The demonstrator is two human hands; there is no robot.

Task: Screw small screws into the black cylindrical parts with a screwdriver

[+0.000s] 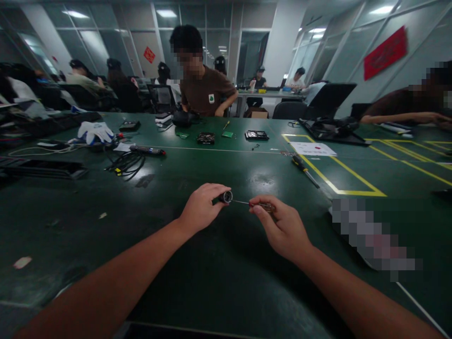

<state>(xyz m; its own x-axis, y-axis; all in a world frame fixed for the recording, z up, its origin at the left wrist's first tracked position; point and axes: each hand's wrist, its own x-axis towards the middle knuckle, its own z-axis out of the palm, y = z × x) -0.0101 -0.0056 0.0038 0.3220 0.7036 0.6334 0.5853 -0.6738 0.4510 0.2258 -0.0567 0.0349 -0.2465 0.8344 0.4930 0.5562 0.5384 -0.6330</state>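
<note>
green table, small dark cylinder

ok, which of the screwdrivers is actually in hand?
The small red-handled screwdriver in the right hand, tip at the cylinder. The yellow-black one lies loose by the yellow tape.

The room is dim overall, lit from above by ceiling panels that show as bright white patches. Their light makes soft glare spots on the glossy green worktop. Shadows under the forearms are faint and diffuse. The wide lens bends straight lines toward the edges, and the corners darken. Far figures and the glass walls look soft; the near centre is sharpest. Some areas are pixelated blocks.
</note>
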